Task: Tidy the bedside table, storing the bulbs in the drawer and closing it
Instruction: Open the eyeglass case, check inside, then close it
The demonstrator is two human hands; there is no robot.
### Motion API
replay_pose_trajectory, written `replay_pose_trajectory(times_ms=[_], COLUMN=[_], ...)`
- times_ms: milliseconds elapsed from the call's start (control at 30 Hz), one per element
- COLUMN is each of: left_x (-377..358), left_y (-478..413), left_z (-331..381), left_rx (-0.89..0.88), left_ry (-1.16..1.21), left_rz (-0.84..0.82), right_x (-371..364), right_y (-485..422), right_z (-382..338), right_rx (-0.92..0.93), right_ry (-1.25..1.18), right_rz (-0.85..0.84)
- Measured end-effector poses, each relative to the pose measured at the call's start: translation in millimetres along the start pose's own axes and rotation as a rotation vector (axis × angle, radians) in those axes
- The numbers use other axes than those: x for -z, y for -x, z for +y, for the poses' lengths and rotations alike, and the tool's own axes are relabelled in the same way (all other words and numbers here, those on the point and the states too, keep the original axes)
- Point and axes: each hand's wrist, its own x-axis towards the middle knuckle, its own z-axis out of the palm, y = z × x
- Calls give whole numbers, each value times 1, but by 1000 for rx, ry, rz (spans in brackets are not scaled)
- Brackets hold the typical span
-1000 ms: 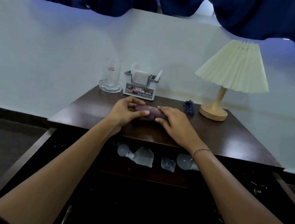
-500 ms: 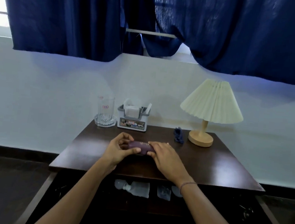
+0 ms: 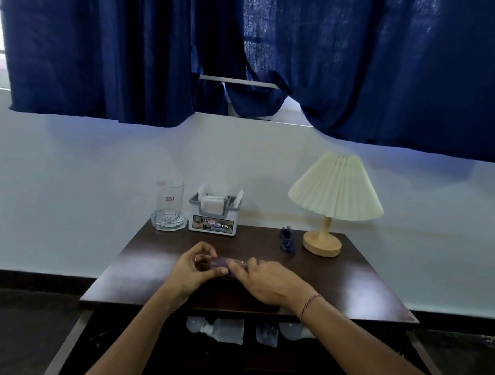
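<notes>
A small purple oblong case (image 3: 221, 262) lies on the dark wooden bedside table (image 3: 336, 286). My left hand (image 3: 194, 269) pinches its left end with thumb and fingers. My right hand (image 3: 268, 282) rests over its right end, fingers on top. Below the tabletop the drawer (image 3: 81, 331) stands pulled out. Inside it lie a white bulb (image 3: 195, 323) at the left and another bulb (image 3: 290, 329) at the right, with clear plastic wrappers (image 3: 229, 331) between them.
At the table's back stand a glass tumbler on a glass coaster (image 3: 169, 206), a grey-white tissue box (image 3: 214, 215), a small dark blue object (image 3: 287, 241) and a pleated cream lamp (image 3: 335, 200). Blue curtains hang above a white wall.
The view has tilted up, so the table looks farther away and the curtains fill the top. Both hands stay on the purple case in the same spot.
</notes>
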Motion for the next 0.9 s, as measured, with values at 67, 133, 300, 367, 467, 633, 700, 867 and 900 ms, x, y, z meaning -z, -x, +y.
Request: replay_pose_trajectory(times_ms=[67, 133, 300, 367, 467, 633, 700, 867, 900], left_x=[1, 3, 0, -1, -2, 0, 1, -1, -1], left_y=[1, 1, 2, 2, 1, -1, -2, -5, -5], left_z=[1, 1, 3, 3, 2, 0, -1, -4, -5], left_rx=[0, 7, 41, 62, 66, 64, 64, 71, 69], left_ry=[-11, -14, -29, -16, 20, 21, 0, -27, -30], left_rz=[-31, -46, -46, -38, -35, -64, -62, -18, -13], right_x=[13, 24, 18, 10, 1, -3, -8, -28, -34], right_y=[5, 4, -6, -9, -16, -31, -34, -33, -32], right_z=[-1, 3, 27, 33, 39, 51, 54, 78, 85], right_rx=[45, 95, 113, 45, -47, -187, -195, -342, -376], right_ry=[9, 27, 20, -46, -224, -528, -600, -552, -453], right_rz=[-69, -115, -23, 63, 205, 280, 319, 506, 503])
